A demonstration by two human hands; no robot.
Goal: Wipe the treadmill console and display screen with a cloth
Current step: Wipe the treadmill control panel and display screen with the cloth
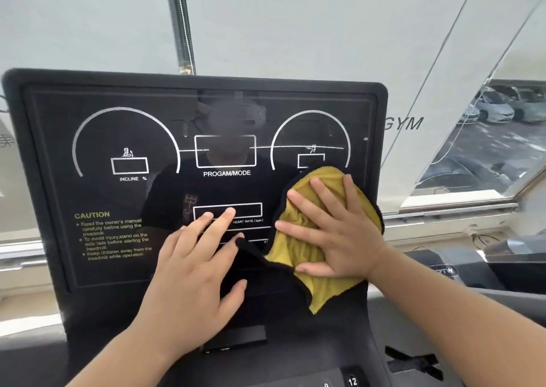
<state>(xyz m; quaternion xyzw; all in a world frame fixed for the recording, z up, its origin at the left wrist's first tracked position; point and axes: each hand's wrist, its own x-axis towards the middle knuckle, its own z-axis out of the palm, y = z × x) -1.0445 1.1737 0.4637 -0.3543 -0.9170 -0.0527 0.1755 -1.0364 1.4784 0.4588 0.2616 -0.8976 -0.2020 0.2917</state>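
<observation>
The treadmill's black display screen (118, 138) fills the middle of the view, with white dials, boxes and a yellow caution text at lower left. A yellow cloth (295, 248) with a black edge lies flat against the screen's lower right part. My right hand (331, 233) presses on the cloth with spread fingers. My left hand (192, 274) rests flat on the screen beside it, fingers apart, fingertips at the heart rate box; it holds nothing. One black corner of the cloth reaches toward my left fingers.
Below the screen the console (295, 366) continues with a dark slot and number keys at the bottom edge. A frosted window (295, 32) stands behind, with a clear pane at right showing parked cars. Another machine's handle (443, 268) sits at right.
</observation>
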